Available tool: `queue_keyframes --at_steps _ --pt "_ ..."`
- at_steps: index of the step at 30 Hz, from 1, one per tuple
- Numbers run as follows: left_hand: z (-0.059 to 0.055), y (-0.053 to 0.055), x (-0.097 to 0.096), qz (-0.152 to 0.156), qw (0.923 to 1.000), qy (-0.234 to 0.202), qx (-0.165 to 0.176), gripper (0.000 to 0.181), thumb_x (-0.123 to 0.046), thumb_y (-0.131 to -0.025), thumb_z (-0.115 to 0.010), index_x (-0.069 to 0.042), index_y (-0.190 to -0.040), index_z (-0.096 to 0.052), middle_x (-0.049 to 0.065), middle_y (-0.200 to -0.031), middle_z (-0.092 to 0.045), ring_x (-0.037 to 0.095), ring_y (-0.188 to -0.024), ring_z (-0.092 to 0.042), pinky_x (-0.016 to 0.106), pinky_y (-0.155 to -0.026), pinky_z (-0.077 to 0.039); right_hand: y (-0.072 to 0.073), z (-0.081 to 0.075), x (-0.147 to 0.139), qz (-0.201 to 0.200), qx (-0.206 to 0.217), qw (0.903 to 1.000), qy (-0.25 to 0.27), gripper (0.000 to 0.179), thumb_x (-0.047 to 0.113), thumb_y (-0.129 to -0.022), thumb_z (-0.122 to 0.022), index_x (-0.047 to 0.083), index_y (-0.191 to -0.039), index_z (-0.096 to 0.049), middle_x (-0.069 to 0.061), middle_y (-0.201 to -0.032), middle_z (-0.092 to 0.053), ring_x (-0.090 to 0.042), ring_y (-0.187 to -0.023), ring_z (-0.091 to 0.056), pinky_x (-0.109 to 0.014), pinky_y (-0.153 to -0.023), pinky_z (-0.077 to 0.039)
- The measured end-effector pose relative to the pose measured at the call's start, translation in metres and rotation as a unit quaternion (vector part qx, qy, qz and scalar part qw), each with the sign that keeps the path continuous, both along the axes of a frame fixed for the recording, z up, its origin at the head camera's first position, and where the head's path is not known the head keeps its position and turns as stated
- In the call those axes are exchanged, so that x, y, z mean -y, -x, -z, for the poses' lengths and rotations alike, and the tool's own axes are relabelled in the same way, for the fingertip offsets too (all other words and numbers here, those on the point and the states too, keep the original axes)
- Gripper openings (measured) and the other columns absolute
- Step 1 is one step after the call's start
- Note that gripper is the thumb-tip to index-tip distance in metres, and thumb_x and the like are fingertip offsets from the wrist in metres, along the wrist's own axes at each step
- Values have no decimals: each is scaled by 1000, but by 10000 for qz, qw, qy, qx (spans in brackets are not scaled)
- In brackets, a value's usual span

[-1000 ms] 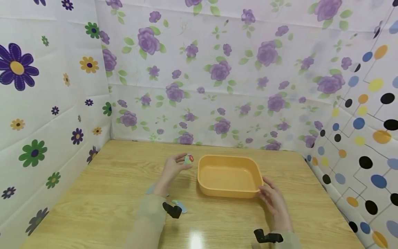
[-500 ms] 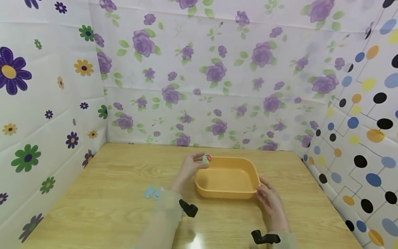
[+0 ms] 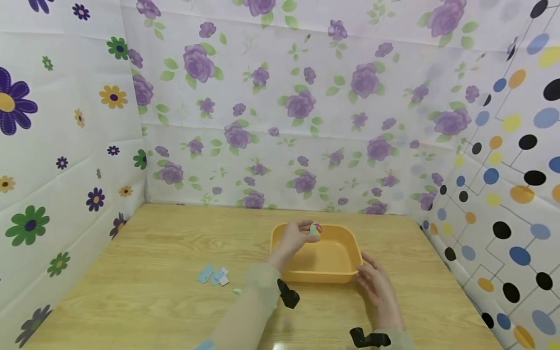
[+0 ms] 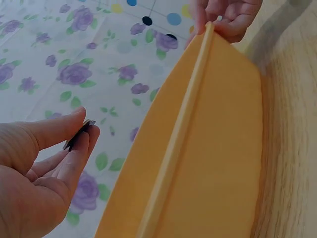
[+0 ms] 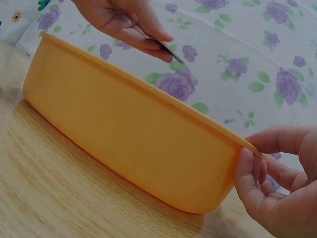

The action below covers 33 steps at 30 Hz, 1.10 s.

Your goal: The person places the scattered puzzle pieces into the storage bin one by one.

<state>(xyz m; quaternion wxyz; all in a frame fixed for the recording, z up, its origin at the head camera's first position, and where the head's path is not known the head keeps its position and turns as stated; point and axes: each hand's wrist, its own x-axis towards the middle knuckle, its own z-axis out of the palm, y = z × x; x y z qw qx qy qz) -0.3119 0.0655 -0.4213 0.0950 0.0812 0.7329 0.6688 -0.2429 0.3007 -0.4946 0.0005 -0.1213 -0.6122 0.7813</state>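
My left hand [image 3: 294,239] is over the orange plastic basin [image 3: 321,278], pinching a small flat piece [image 3: 315,229] printed in green, red and yellow. In the left wrist view the piece [image 4: 78,136] appears edge-on, thin and dark, between thumb and fingers above the rim. My right hand [image 3: 377,284] grips the basin's near right corner, with thumb and fingers on either side of the rim, as the right wrist view shows at the hand [image 5: 282,173]. The basin stands upright on the wooden table, and its visible inside holds nothing.
Light blue flat pieces [image 3: 205,273] and a blue-and-white one [image 3: 219,276] lie on the table left of the basin. A small greenish piece [image 3: 236,291] is beside my left sleeve. Another blue bit [image 3: 205,345] shows at the bottom edge. Patterned cloth walls [image 3: 280,121] surround the table [image 3: 166,243].
My left hand has moved right with the flat piece, from beside the basin to above it. The pieces its arm covered now show. My right hand stays on the rim.
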Motion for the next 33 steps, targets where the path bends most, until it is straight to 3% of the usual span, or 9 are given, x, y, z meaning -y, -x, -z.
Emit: queue_keyframes --at_steps 8,9,15,16,26,33 --pt "11 10 -33 -28 9997 261 -1 54 -5 -82 -78 1 -132 -57 18 -124 -64 30 -115 -61 43 -101 -50 0 1 0 17 -36 10000 40 59 0 -96 -51 0 -150 -28 11 -85 -63 -1 -80 -60 -17 -77 -53" --pt "12 10 -37 -24 9997 260 1 54 -5 -81 -78 1 -131 -58 18 -123 -65 29 -113 -63 43 -100 -51 0 3 -2 -34 -101 9999 102 55 0 -96 -52 4 -148 -35 11 -86 -64 -1 -80 -61 -17 -77 -53" --pt "26 15 -54 1 9996 288 -77 49 -2 -78 -80 4 -123 -62 16 -110 -69 22 -96 -68 34 -88 -57 -1 5 -2 -25 -162 9999 0 57 1 -94 -55 1 -147 -35 8 -93 -64 -2 -84 -62 -18 -77 -54" --pt "29 17 -57 2 9995 301 -84 48 -1 -78 -80 5 -122 -62 16 -109 -70 22 -94 -68 32 -86 -57 -1 3 0 24 -112 9999 -84 61 1 -94 -54 -3 -150 -28 7 -93 -63 -3 -85 -61 -18 -78 -53" --pt "49 24 -77 -170 9967 797 -63 38 2 -75 -82 7 -110 -67 17 -98 -73 19 -84 -69 26 -68 -58 -1 4 1 -1 -20 10000 -76 61 2 -96 -52 0 -152 -26 6 -97 -61 -4 -85 -60 -17 -77 -53" --pt "52 21 -85 -363 9921 1198 -23 43 0 -73 -84 7 -111 -67 18 -101 -73 23 -89 -69 26 -77 -57 -1 2 1 19 -51 9999 -130 60 1 -96 -52 -1 -151 -26 4 -97 -62 -4 -85 -61 -18 -78 -53"
